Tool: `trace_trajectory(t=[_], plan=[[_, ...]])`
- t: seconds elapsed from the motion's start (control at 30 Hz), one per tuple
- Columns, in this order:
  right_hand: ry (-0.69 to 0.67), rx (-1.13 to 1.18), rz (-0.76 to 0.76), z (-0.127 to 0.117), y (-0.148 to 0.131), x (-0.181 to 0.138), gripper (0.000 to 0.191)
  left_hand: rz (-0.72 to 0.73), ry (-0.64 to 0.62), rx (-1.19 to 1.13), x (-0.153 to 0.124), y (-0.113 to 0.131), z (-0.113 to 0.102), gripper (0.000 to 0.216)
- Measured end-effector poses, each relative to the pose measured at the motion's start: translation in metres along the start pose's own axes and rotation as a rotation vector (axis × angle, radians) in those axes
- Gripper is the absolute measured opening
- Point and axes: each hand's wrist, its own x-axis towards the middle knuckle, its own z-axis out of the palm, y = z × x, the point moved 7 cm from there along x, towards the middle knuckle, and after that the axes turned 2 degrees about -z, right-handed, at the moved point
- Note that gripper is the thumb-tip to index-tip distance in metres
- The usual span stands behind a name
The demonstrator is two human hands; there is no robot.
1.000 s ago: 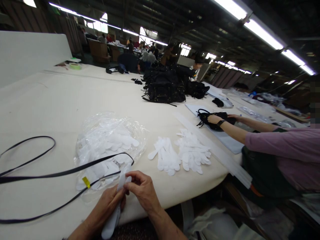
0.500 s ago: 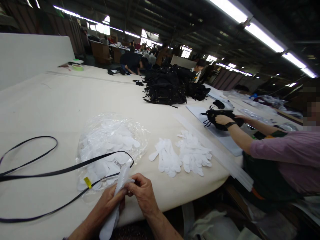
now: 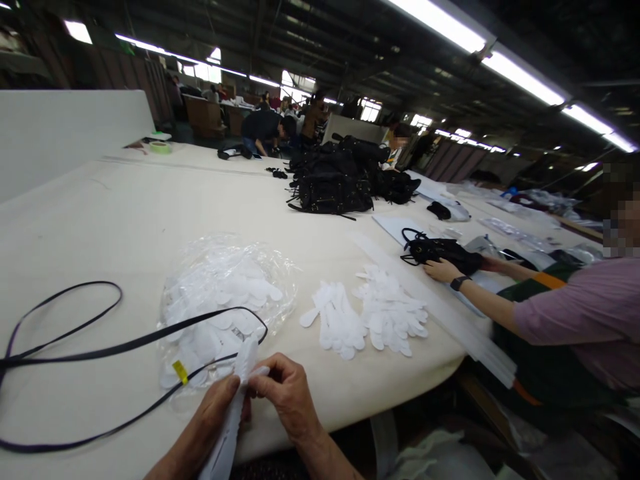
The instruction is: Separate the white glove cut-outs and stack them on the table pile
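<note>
Two hands work over the worktop's near edge: the left hand has its grip closed around a stack of white strips; the right hand pinches one strip's end. A light pinch should suit such thin, round-ended pieces, which may crease. Matching fanned piles lie beside a crinkled, clear plastic bag.

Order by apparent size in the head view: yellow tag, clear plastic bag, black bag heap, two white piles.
1. Clear plastic bag
2. Black bag heap
3. Left white pile and right white pile: too alike to rank
4. Yellow tag
</note>
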Motion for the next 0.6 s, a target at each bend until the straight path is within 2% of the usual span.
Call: trace_trajectory(t=[0.37,0.6], plan=[[-0.178,0.023,0.021,0.002,0.004,0.000,0.017,-0.066,-0.160,0.053,0.005,0.018,0.003,0.049],[-0.090,0.195,-0.032,0.008,0.004,-0.005,0.018,-0.094,-0.018,0.052,-0.008,0.032,0.002,0.046]])
